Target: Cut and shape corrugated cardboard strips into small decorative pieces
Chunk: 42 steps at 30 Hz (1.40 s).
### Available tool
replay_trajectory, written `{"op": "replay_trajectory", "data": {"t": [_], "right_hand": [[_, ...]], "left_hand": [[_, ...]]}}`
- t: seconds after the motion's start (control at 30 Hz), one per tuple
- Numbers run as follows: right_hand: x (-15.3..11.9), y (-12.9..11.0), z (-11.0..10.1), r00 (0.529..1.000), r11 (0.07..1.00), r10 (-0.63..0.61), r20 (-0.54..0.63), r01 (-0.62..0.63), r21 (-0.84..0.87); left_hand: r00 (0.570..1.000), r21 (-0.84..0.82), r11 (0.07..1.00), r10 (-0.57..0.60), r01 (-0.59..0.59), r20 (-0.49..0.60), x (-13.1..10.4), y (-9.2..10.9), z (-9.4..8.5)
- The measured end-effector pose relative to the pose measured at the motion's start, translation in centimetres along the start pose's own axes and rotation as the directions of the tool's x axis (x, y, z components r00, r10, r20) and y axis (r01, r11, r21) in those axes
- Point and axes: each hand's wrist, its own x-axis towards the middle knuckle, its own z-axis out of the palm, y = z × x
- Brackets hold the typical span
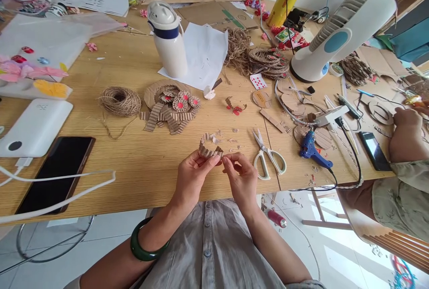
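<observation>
A curled strip of corrugated cardboard (208,149) is bent into an open ring above the table's front edge. My left hand (193,173) pinches its lower side between thumb and fingers. My right hand (240,176) is closed at the strip's right end, thumb and forefinger together, close beside the left thumb. White-handled scissors (269,156) lie just right of my right hand. Behind my hands sits a round cardboard piece with ribbed flowers and red centres (172,106), and a small red-and-brown piece (236,109) lies to its right.
A twine coil (120,101), phone (55,173) and power bank (35,126) lie left. Behind stands a white jug (168,45). At right are a blue glue gun (313,149) with cables, a white fan (345,30) and another person's hand (407,123).
</observation>
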Motion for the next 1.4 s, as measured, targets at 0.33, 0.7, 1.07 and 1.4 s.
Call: {"op": "replay_trajectory", "data": {"t": [0.33,0.7,1.07,1.4], "right_hand": [[1.3,1.3,-0.8,0.987,0.997,0.071,-0.141,-0.073,-0.01],[1.3,0.4,-0.9,0.958,0.912,0.245,0.148,-0.28,0.301],[1.4,0.4,-0.9,0.958,0.899,0.236,0.161,-0.278,0.339],[0.9,0.5,-0.5,0.992,0.961,0.113,0.058,-0.124,0.247]], "left_hand": [[0.996,-0.117,0.99,-0.088,0.085,-0.022,0.5,0.2,-0.1],[0.998,-0.067,0.996,-0.054,0.051,-0.043,0.5,0.4,-0.2],[0.995,0.005,0.998,-0.061,0.061,0.083,0.1,0.2,-0.1],[0.987,0.041,0.99,-0.141,0.138,0.074,0.1,0.3,-0.2]]}}
